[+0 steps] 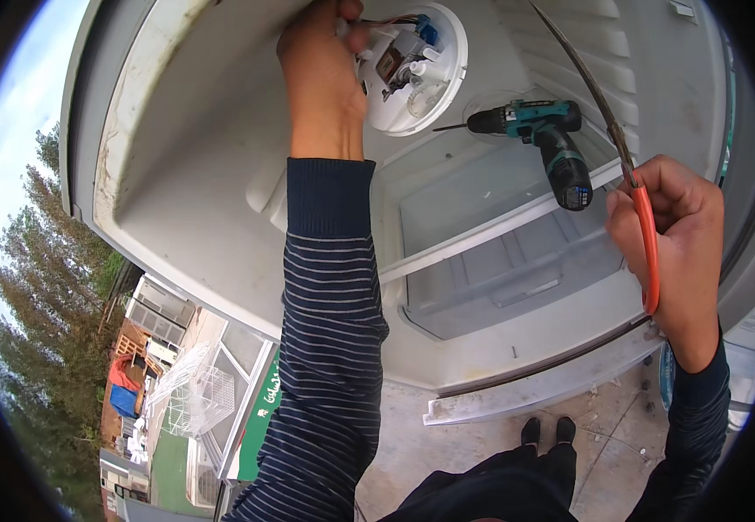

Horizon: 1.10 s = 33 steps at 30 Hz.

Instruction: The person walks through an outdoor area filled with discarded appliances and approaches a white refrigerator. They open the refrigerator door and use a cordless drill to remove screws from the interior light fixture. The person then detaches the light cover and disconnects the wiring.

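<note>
My left hand [321, 65] reaches up into a white fridge cabinet [212, 200] and grips the edge of a round white housing [434, 91] with exposed wires and a blue connector. My right hand [669, 244] is closed around the orange handle of a tool [647, 230]; its long dark metal part curves up toward the top of the cabinet. The right hand stays at the cabinet's right edge, well apart from the housing.
A teal and black cordless drill [543, 143] lies inside the fridge above a clear plastic drawer [499, 261]. A white strip [517, 400] lies on the tiled floor [612, 444] near my black shoes [547, 428]. Trees and rooftops show at the left.
</note>
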Tool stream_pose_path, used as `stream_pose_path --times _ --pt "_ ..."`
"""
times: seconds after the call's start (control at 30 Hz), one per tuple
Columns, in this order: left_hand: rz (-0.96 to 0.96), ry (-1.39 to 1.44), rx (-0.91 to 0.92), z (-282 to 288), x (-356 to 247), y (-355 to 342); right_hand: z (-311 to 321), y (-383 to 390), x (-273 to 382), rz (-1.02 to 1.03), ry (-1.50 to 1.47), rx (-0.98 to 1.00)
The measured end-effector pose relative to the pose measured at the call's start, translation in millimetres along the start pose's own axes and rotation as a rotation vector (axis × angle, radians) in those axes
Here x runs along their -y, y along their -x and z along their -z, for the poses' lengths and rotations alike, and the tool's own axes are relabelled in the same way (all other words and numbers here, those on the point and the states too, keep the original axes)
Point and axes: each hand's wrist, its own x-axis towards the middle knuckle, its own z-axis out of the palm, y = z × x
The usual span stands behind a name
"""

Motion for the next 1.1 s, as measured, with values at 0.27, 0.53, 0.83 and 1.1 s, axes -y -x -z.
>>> stream_pose_path --times 0.27,0.53,0.83,1.1 --pt "-0.188 -0.267 -0.023 6 18 14 -27 -72 36 0.312 0.718 0.049" --pt "-0.194 -0.330 -0.077 8 19 12 -74 -83 117 0.058 0.839 0.034" --pt "-0.250 -0.252 -0.027 -32 6 4 -52 -134 123 0.388 1.006 0.050" --pt "-0.359 -0.415 -0.074 -9 18 6 -93 -187 103 0.329 1.036 0.242"
